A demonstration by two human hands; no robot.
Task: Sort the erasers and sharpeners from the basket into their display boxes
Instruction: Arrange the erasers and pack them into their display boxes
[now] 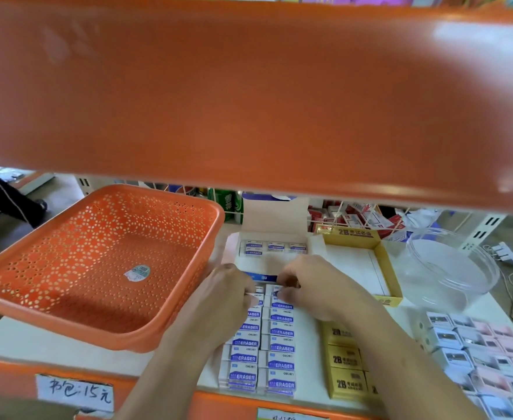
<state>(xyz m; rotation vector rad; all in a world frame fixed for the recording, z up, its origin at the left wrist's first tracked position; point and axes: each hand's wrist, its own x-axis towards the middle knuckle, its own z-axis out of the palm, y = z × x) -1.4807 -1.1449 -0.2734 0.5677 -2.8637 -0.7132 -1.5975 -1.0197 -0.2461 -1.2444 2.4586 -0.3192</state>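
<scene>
Two columns of white-and-blue erasers (281, 348) lie on the shelf, running from the front edge back to an open white display box (271, 234) with a few erasers inside. My left hand (224, 295) and my right hand (314, 287) meet at the far end of the columns, just in front of that box. Each hand's curled fingers pinch an eraser there; the fingertips hide most of both. The orange perforated basket (37, 298) stands at the left, tilted, with only a sticker inside. Yellow 2B erasers (344, 360) sit in a row under my right forearm.
A yellow display box (385, 265) stands open at the back right. Beside it is a clear round plastic tub (452, 268). Rows of pink and white sharpeners (479, 356) fill the right front. An orange shelf (249, 101) overhangs closely above. A person's leg shows at far left.
</scene>
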